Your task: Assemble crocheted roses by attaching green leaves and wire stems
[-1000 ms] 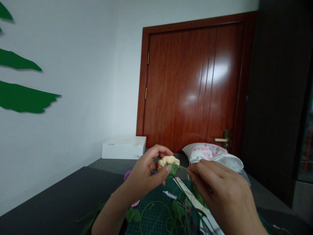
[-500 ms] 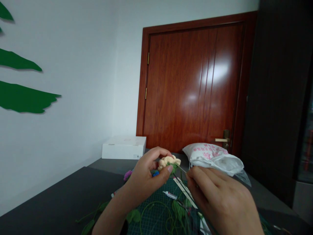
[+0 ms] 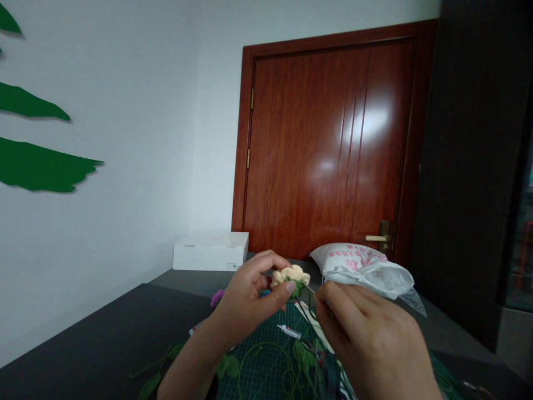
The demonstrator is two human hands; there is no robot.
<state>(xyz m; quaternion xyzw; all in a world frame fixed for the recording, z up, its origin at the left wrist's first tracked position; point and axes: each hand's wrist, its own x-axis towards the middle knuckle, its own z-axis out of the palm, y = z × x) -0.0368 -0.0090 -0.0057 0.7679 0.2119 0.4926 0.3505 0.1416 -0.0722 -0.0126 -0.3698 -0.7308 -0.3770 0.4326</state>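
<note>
Cream flower: one, raised over green cutting mat. Left hand: grasping flower, thumb against green base. Right hand: pinching thin shaft, likely hook or needle, at base. Handling, as judged: brace base firmly; guide shaft shallowly, without forcing; left thumb best clear of its path; petals uncrushed.

The cream, round, petalled yarn flower is partly covered by the thumb of the left hand. Behind the fingers of the right hand, the thin, pale, straight tool disappears; its far tip is too small to tell.
</note>
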